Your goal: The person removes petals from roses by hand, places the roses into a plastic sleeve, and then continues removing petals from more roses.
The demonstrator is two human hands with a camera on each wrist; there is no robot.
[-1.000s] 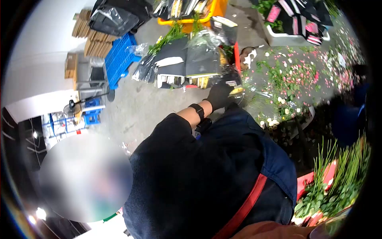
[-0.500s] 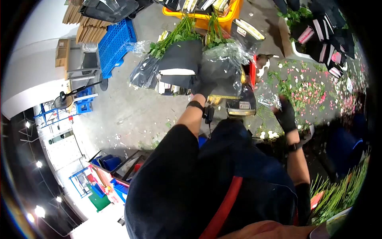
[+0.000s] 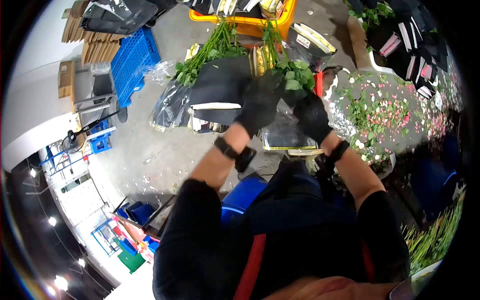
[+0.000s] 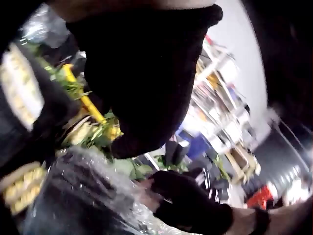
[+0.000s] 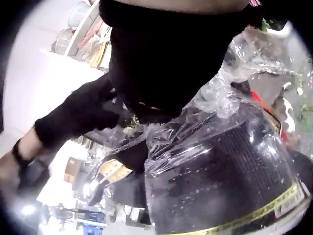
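Both hands wear black gloves and meet over a bouquet sleeve point(image 3: 287, 136), dark with a yellow lower edge, in front of the person's knees. Crinkled clear plastic wrap point(image 5: 227, 95) covers it. My right hand point(image 3: 312, 117) pinches the plastic at the sleeve's far end, as the left wrist view point(image 4: 188, 200) shows. My left hand point(image 3: 261, 102) lies at the same end, close to the right; I cannot tell whether its fingers hold the plastic. Green leaves point(image 3: 297, 75) show just beyond the hands. Beside the left hand lies another dark-wrapped bundle point(image 3: 220, 80) with a white edge.
An orange crate point(image 3: 227, 20) of wrapped flowers stands at the back. A white tub point(image 3: 367, 55) with more bundles is at far right, a small brown-and-white animal point(image 3: 328, 82) near it. Petals and leaves point(image 3: 385, 110) litter the floor. A blue pallet point(image 3: 131, 65) leans at left.
My right hand has come in from the right to the plastic at the sleeve's far end. My left hand has moved up and away from the body. The view has shifted a little.
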